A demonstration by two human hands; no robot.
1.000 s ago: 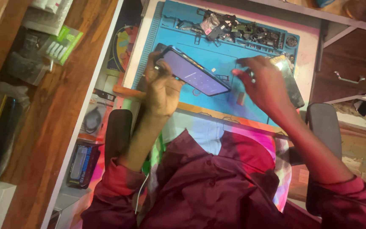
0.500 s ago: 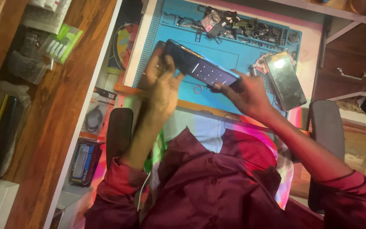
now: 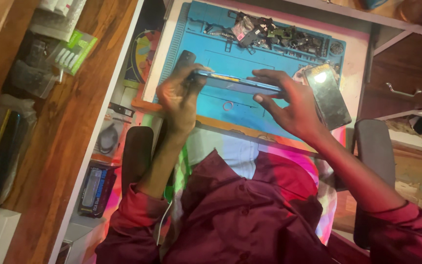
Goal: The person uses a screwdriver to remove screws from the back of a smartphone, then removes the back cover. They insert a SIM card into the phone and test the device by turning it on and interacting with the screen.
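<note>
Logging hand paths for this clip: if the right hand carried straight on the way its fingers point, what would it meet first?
The right hand already grips the phone, fingers pointing toward the left hand at its other end. Going on, it would probably meet that hand first, though depth is unclear.

From my remote seat, the phone showed only its thin edge, so its faces stayed unseen. My left hand covered the phone's left end, and my right hand hid its right end. Behind the phone, the heap of small parts on the blue mat was too jumbled to identify. The picture's bottom edge cut my maroon shirt off.
</note>
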